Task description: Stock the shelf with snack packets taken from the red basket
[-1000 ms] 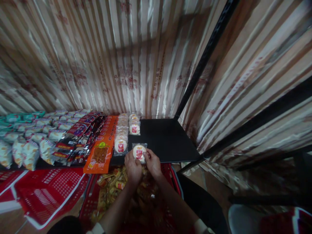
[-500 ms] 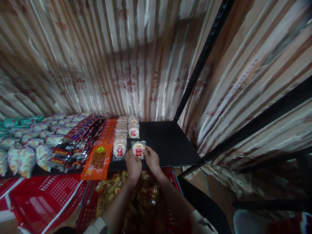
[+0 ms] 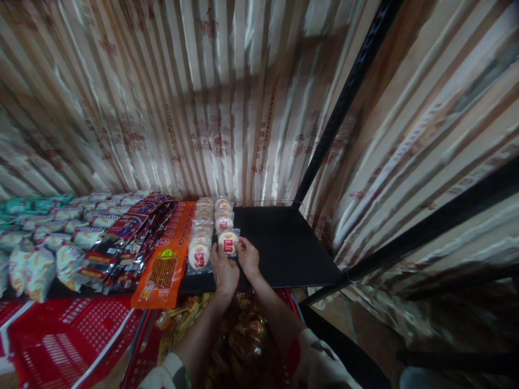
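Note:
A round white rice cracker in a clear wrapper point(image 3: 228, 242) with a red label is between my two hands, at the front of the second row of crackers point(image 3: 224, 219) on the black shelf. My right hand point(image 3: 248, 256) pinches its right edge with thumb and fingertips. On its lower left side, my left hand point(image 3: 224, 272) has its fingers closed at the wrapper's edge. Just left of it runs another row of the same wrapped crackers point(image 3: 199, 251), lying overlapped from back to front.
The black shelf point(image 3: 290, 243) has a dark upright post point(image 3: 344, 92) at its right corner. Left of the crackers lie orange snack bags point(image 3: 162, 270), dark packets point(image 3: 125, 232) and several white packets point(image 3: 40, 270). Red baskets point(image 3: 77, 335) stand below. A pleated curtain point(image 3: 227, 108) hangs behind.
Both hands have moved the wrapped cracker slightly back along the shelf, up against the crackers behind it. The whole view has shifted a little.

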Available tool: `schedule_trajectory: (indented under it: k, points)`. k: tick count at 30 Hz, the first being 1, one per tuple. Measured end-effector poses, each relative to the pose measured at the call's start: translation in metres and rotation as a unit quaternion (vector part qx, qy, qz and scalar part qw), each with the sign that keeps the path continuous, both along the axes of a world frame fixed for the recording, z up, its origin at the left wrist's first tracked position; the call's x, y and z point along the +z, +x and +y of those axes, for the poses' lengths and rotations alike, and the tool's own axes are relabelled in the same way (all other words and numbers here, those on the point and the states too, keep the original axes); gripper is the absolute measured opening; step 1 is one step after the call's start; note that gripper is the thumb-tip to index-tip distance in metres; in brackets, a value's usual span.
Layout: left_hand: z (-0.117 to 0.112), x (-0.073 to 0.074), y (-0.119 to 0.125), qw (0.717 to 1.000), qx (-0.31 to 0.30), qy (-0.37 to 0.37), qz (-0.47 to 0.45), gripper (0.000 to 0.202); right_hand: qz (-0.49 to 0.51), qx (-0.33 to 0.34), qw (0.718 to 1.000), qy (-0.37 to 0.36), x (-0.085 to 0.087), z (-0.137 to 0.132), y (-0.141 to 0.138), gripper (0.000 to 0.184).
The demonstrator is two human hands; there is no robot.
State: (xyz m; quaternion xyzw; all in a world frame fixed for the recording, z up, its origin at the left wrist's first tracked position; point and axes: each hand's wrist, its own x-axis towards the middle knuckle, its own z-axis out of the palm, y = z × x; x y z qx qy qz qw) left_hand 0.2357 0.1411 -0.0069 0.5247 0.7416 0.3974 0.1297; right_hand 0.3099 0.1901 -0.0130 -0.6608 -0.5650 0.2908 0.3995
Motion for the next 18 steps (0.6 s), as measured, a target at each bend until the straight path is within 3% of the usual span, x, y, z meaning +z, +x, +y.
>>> schedule_trajectory:
  k: [9, 14, 18]
  points:
    - [0.014, -0.016, 0.007, 0.999, -0.022, -0.003, -0.027, 0.06, -0.007, -0.008, 1.0, 0.002, 0.001, 0.021, -0.007, 0.026]
    - [0.025, -0.017, 0.004, 0.999, -0.024, -0.005, -0.028, 0.062, -0.014, -0.007, 1.0, -0.008, 0.0, 0.033, -0.011, 0.029]
    - [0.031, -0.015, 0.002, 0.999, -0.024, -0.009, -0.028, 0.061, -0.047, -0.019, 0.998, 0.025, -0.001, 0.04, -0.014, 0.031]
